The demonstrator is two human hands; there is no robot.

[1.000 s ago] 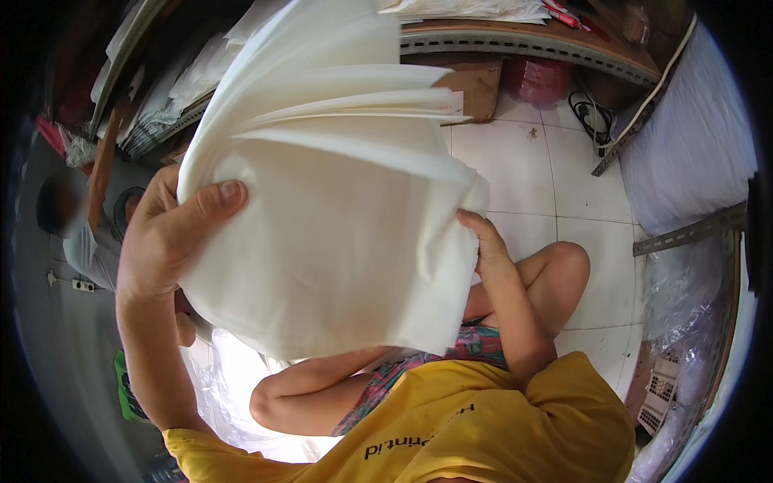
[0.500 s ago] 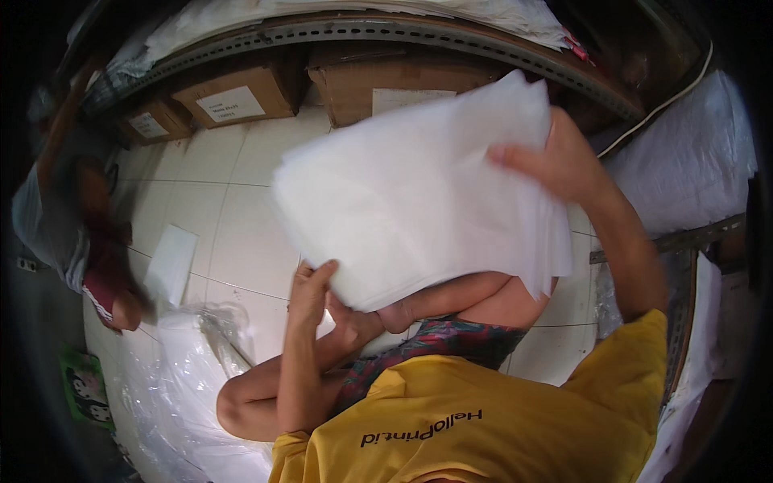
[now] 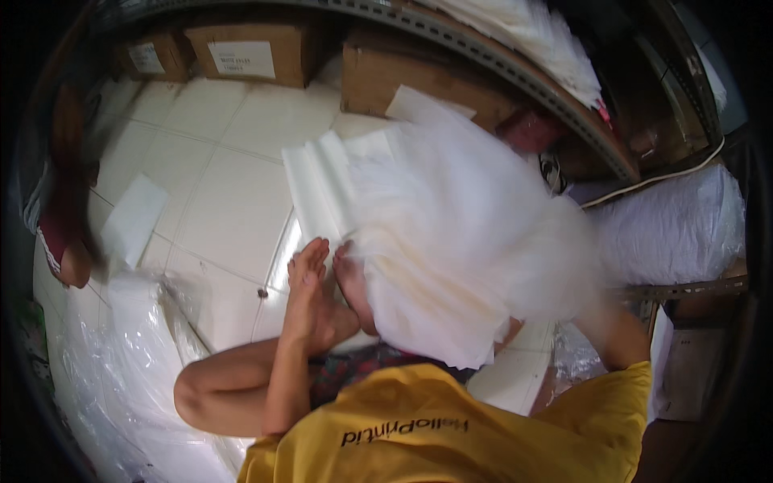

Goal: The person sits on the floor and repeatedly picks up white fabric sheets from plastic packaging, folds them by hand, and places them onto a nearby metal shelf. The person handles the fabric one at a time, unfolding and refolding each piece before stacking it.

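A bundle of thin white sheets (image 3: 451,233) fans out above my crossed legs, smeared by motion on its right side. My right forearm runs into that smear. My right hand (image 3: 584,302) is mostly hidden by the sheets and blur, but the bundle hangs from it. My left hand (image 3: 307,266) is raised over my feet, just left of the sheets and apart from them. Its fingers point up with nothing in them. Beyond it, more white sheets (image 3: 322,181) lie on the tiled floor, partly covered by the bundle.
Cardboard boxes (image 3: 250,56) stand under a metal shelf (image 3: 483,56) loaded with white sheets. A plastic-wrapped bundle (image 3: 672,225) is at right. Clear plastic wrapping (image 3: 153,354) lies at left. Another person's leg (image 3: 72,258) and a white sheet (image 3: 135,213) are farther left.
The bundle has swung right and turned, its sheets now spread and blurred. My left hand has come away from its lower left corner. White sheets now show on the floor beyond.
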